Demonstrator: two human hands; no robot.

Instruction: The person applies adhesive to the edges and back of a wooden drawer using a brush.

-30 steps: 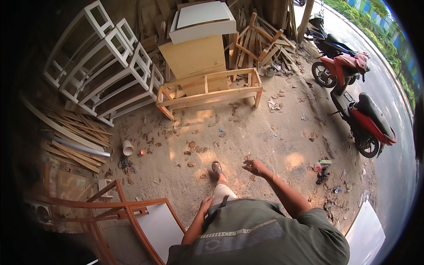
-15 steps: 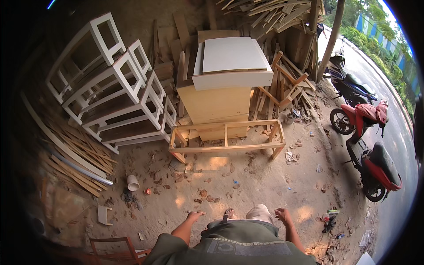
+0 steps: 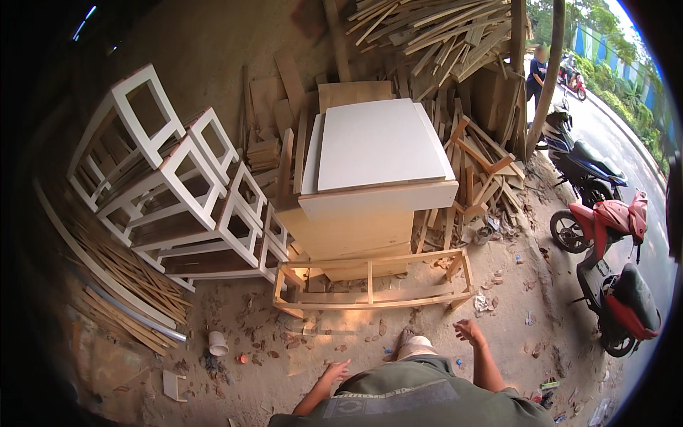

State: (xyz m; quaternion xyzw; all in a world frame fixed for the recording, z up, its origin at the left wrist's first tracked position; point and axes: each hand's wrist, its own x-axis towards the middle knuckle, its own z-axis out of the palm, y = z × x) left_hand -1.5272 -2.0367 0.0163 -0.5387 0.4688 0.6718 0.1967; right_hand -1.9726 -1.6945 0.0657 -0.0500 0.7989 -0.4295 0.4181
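Observation:
My left hand (image 3: pixel 334 371) hangs low beside my body, fingers loosely stretched, holding nothing. A little ahead on the other side is my right hand (image 3: pixel 469 331), also bare, its fingers apart and slightly bent. Closest to both hands is a low, unpainted wooden frame (image 3: pixel 370 307) with legs and crossbars, just beyond my reach on the ground. Behind that frame stands a tall pale wooden cabinet-like piece (image 3: pixel 356 238). White panels (image 3: pixel 384 146) lie flat on its top.
White-framed benches (image 3: pixel 196 167) are stacked at left, beside long wood strips (image 3: pixel 135 277). Scrap wood (image 3: pixel 441 35) is piled at the back. A red motorbike (image 3: pixel 605 220) and a blue one (image 3: pixel 587 160) stand by the road; a person (image 3: pixel 536 75) is beyond. A white bucket (image 3: pixel 218 344) sits at left.
I have stepped forward, so the wooden frame and the cabinet-like piece are nearer. My right hand has swung ahead of my left. The distant person has come more into view.

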